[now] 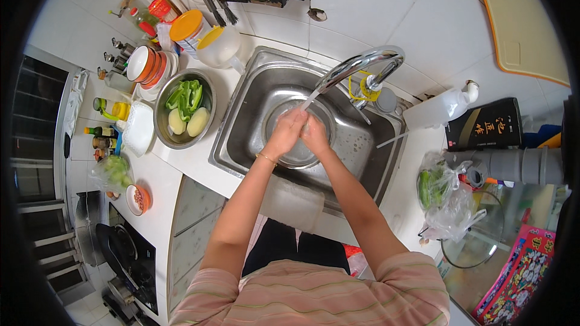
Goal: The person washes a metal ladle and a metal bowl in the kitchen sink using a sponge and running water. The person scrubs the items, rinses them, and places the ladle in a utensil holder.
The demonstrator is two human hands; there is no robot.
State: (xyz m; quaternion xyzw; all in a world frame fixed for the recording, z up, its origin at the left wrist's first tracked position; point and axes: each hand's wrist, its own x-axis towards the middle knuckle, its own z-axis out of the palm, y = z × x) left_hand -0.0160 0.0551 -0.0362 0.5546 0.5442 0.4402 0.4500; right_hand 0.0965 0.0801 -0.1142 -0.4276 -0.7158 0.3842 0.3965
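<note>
Water runs from the chrome faucet [358, 65] onto my two hands, which are pressed together over a round metal basin [299, 160] in the stainless steel sink [358, 140]. My left hand [287, 130] wears a thin bracelet at the wrist and touches my right hand [314, 134]. Whether anything lies between the palms is hidden. Left of the sink, a steel bowl [158, 129] holds cut green peppers [186, 99] and peeled potatoes [197, 122].
Stacked bowls [147, 65], a plastic jug [222, 50] and a white tray [138, 129] stand at the left. A small bowl [137, 199] sits near the stove [131, 253]. At the right are bagged green vegetables [430, 185] and a glass lid [473, 253]. A cloth [292, 203] hangs over the front edge.
</note>
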